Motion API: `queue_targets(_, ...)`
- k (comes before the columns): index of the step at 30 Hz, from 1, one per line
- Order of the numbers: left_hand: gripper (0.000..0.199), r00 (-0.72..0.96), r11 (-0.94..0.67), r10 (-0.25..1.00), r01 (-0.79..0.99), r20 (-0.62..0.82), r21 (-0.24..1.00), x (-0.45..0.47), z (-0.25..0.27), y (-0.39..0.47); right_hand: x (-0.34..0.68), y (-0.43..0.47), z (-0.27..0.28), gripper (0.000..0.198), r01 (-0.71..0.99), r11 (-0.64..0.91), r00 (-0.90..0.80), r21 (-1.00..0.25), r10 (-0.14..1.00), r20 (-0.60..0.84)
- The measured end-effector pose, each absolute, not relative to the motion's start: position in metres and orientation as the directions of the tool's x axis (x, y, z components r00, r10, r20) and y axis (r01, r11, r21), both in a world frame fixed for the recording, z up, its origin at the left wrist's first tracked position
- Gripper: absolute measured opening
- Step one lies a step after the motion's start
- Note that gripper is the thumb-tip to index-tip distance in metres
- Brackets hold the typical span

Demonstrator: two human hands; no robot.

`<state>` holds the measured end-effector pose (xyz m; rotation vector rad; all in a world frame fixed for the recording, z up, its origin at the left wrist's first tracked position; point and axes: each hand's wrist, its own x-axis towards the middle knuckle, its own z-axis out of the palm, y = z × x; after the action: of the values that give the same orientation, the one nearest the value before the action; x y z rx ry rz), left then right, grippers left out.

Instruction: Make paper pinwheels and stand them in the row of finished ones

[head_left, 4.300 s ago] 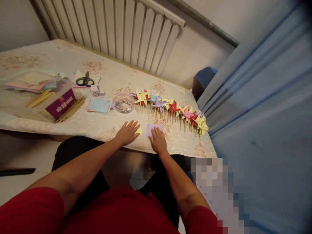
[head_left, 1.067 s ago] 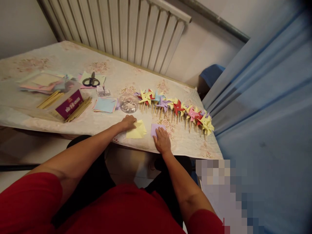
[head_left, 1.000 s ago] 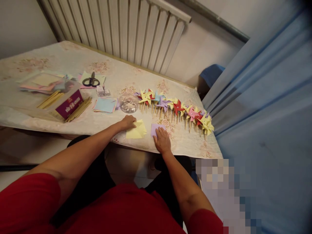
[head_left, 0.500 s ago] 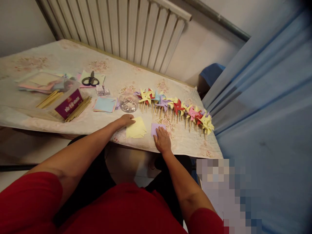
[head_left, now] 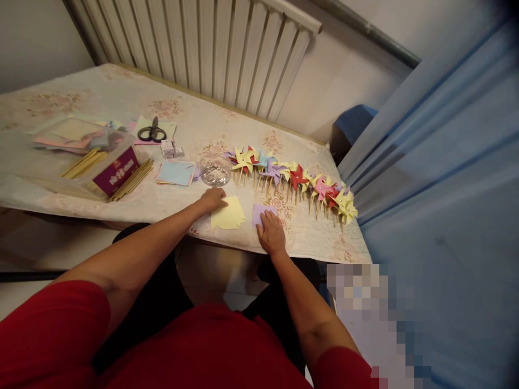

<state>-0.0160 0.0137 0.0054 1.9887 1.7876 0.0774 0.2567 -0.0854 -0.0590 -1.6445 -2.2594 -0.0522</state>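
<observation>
My left hand point(head_left: 214, 200) has its fingers closed at the upper left corner of some yellow paper sheets point(head_left: 229, 214) near the table's front edge. The sheets lie slightly fanned, with uneven lower corners. To the right, my right hand point(head_left: 271, 232) lies with fingers stretched out over a purple paper square point(head_left: 263, 212), pressing it to the cloth and covering its lower part. Just beyond my left hand is a clear round dish point(head_left: 215, 174) of small shiny pieces. A row of paper pinwheels point(head_left: 297, 177) on sticks lies behind my right hand.
Left of the dish are a stack of coloured paper squares point(head_left: 175, 172), small white boxes point(head_left: 172, 148) and black-handled scissors point(head_left: 152, 131). Further left stands a clear plastic box point(head_left: 115, 141) with a purple label and wooden sticks point(head_left: 132, 180) beside it. A blue curtain point(head_left: 438, 189) hangs at right.
The yellow sheets have shifted slightly, and their lower corners look a little different. My left hand stays at their corner. The right hand keeps its place on the purple paper.
</observation>
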Motion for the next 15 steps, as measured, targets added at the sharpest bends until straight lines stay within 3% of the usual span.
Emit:
queue_targets(8, 0.056, 0.151, -0.076, 0.934, 0.970, -0.325, 0.233, 0.000, 0.017, 0.014, 0.256, -0.086, -0.058, 0.046, 0.931, 0.327, -0.268, -0.165, 0.915, 0.302)
queue_targets(15, 0.060, 0.133, -0.059, 0.912, 0.979, -0.389, 0.196, 0.004, 0.022, 0.013, 0.256, -0.086, -0.058, 0.046, 0.930, 0.329, -0.267, -0.167, 0.912, 0.311)
